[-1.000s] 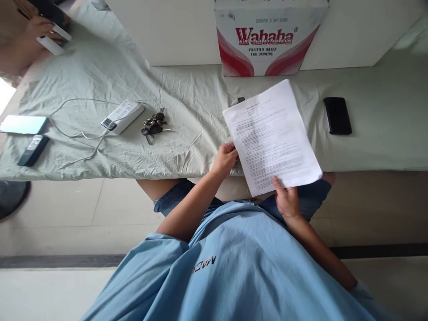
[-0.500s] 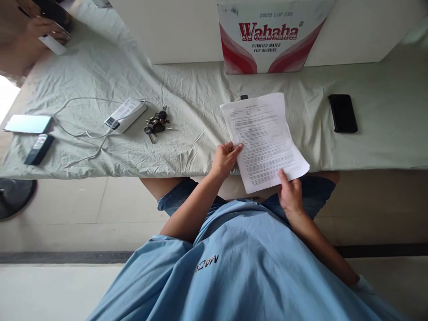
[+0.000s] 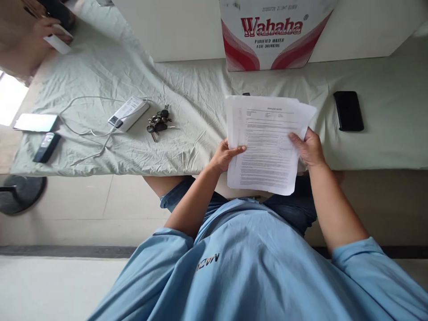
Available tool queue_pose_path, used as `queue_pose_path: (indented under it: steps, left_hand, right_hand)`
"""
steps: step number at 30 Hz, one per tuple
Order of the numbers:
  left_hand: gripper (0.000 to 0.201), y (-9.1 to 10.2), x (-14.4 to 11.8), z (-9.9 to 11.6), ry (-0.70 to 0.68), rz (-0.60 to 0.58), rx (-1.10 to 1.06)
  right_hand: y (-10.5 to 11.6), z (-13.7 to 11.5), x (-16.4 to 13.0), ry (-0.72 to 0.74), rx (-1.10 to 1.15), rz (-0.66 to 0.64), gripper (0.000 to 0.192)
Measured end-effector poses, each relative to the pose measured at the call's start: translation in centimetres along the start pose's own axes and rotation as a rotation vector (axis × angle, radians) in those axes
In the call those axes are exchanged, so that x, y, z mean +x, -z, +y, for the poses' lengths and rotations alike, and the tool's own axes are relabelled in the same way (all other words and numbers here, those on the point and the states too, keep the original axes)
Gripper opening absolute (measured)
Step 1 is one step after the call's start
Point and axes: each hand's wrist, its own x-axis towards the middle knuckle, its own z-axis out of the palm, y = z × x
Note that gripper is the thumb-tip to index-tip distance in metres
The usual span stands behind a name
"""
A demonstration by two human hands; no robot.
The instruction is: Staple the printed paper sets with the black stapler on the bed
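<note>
A stack of printed paper sheets (image 3: 264, 156) is held over the front edge of the cloth-covered table (image 3: 194, 102), above my lap. My left hand (image 3: 228, 154) grips its left side, thumb on top and fingers hidden beneath. On the right side my right hand (image 3: 309, 146) pinches the sheets, with the thumb across the printed face. The sheets' upper right corner sticks out past the rest. Just beyond the top edge a small black object (image 3: 246, 94) peeks out, mostly covered; its kind does not show.
A Wahaha water carton (image 3: 270, 40) stands at the back. To the right lies a black phone (image 3: 348, 111). Leftward are a bunch of keys (image 3: 158, 122), a white box (image 3: 129, 114) with a cable, another phone (image 3: 35, 122) and a dark remote (image 3: 47, 147). Another person's hand (image 3: 50, 33) holds something white.
My right hand has moved from the lower right corner up to the right side of the sheets. The stack has turned straighter, and its upper right corner now juts out.
</note>
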Motion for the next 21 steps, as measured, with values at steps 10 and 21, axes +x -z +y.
queue_pose_path:
  steps: [10,21]
  left_hand:
    - [0.061,-0.5,0.4,-0.5,0.030,0.038,-0.145]
    - [0.067,-0.3,0.8,-0.7,0.055,0.171,-0.202]
  right_hand:
    - [-0.2,0.8,-1.3,0.067,-0.028,0.281,0.061]
    - [0.9,1.5,-0.7,0.128,-0.104,0.373,0.062]
